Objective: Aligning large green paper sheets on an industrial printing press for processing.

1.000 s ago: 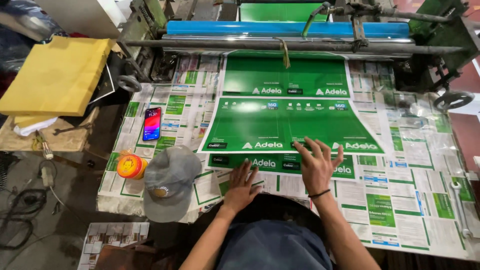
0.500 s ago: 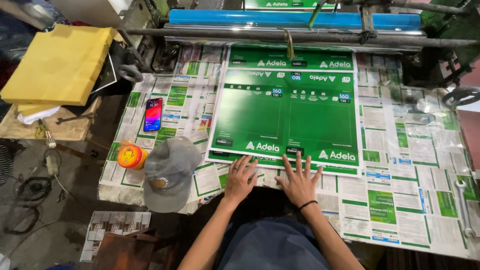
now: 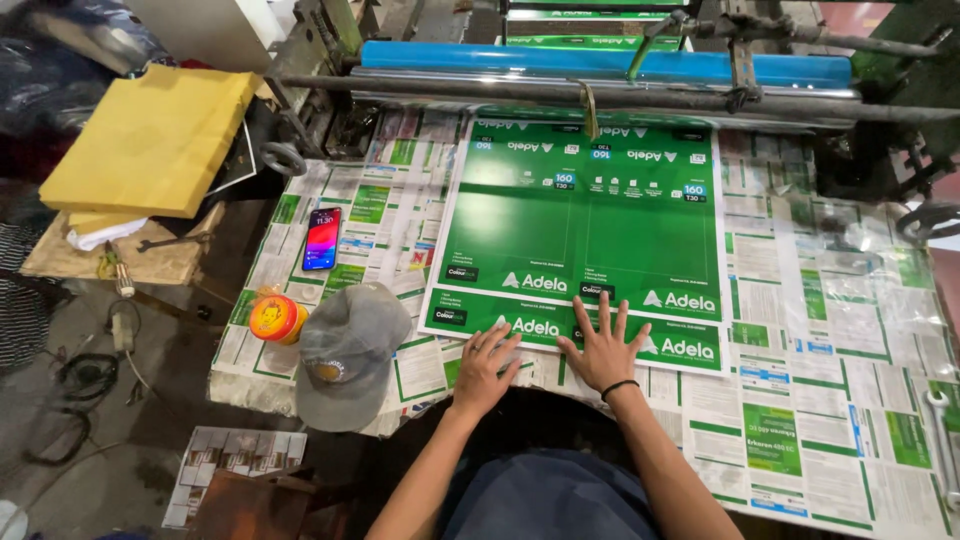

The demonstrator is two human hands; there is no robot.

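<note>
Both hands lie flat with fingers spread wide on the near edge of the big green sheet (image 3: 580, 235). The left hand (image 3: 485, 365) and right hand (image 3: 603, 350) hold nothing. The sheet lies on the paper-covered counter (image 3: 800, 330), beside a grey cap (image 3: 345, 350).

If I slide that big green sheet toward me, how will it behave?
The green sheet looks thin and flat, so probably light and floppy if lifted. It lies on papers, so it likely slides easily. Both hands press its near edge, perhaps to steady it.

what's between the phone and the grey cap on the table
Nothing stands between the phone and the grey cap; the head view shows only the printed paper covering there. An orange-lidded tub sits off left.
</note>
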